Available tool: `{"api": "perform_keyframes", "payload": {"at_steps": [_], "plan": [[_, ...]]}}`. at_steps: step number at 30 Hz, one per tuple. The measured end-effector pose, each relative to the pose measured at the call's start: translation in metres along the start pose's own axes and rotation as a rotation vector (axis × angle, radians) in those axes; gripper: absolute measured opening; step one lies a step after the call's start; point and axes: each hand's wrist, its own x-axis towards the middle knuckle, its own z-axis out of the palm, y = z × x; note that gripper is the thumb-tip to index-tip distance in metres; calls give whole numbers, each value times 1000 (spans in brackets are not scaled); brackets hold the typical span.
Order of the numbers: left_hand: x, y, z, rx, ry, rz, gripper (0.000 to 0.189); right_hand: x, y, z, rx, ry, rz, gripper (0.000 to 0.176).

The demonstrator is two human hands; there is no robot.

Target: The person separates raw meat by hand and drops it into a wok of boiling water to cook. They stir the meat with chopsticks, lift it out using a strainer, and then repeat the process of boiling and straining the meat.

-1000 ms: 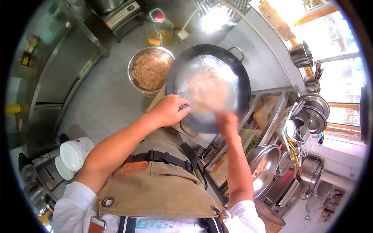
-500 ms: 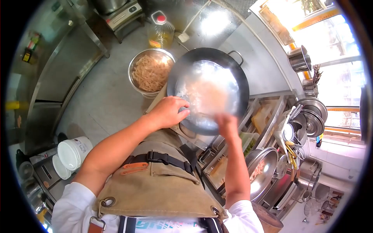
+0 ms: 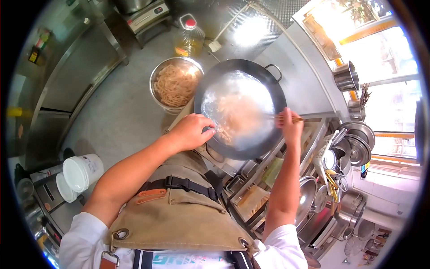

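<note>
A dark round wok (image 3: 210, 83) stands in front of me, with pale pinkish strips (image 3: 239, 112) in steaming, cloudy liquid. At its near-left rim, my left hand (image 3: 192, 130) is closed with curled fingers, seemingly around the edge or a handle there; the grip itself is hidden. My right hand (image 3: 292, 126) is closed around chopsticks (image 3: 296, 119) at the wok's right rim. Their tips point left over the liquid and are lost in steam and blur. Beside the wok on the left, a steel bowl (image 3: 153, 87) holds a heap of similar pale strips (image 3: 177, 85).
An oil jug (image 3: 190, 38) with a red cap stands behind the bowl. A loop handle (image 3: 274, 71) juts from the wok's far right. Pot lids (image 3: 358, 143) and hanging utensils (image 3: 333, 177) crowd the right. White buckets (image 3: 80, 172) sit at lower left.
My right hand has moved right and up, from the wok's near edge to its right rim, with the chopsticks now visible. My left hand stays at the near-left rim.
</note>
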Motion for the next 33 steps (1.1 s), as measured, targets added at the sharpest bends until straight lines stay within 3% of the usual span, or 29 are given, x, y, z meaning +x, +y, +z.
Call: {"api": "perform_keyframes", "payload": {"at_steps": [1,4,6,8,10,14,17,20,22,26,28,30,32,33], "plan": [[0,-1,0,10,7,-1,25,6,1,-4,-2,94,-46,31],[-2,-3,3,28,5,-1,24,18,25,10,-185,65,-50,31],[-1,-3,5,22,-14,-2,24,25,65,19,-344,-23,-218,28],[-1,-1,5,29,-16,-1,24,32,76,15,-530,114,-545,22],[1,-3,2,31,-1,-7,24,27,64,6,-466,219,-676,18],[2,-8,1,23,20,-34,23,1,39,3,-269,145,-441,17],[4,-5,1,18,13,-25,23,-11,31,39,-534,-76,-454,18],[7,-2,4,18,-4,-10,23,16,75,53,-580,-120,-685,15],[10,-4,3,20,-1,-11,23,34,80,41,-699,13,-770,13],[7,-14,3,5,10,-31,22,5,19,24,-498,118,-604,14],[5,-19,0,-8,22,-47,22,-17,14,26,-532,130,-694,16],[5,-18,-3,-20,24,-63,22,-28,31,34,-618,-62,-608,18],[5,-19,1,-28,40,-53,22,-22,52,46,-600,-211,-675,16],[7,-18,4,-34,46,-40,22,-12,68,43,-695,-202,-640,13]]}}
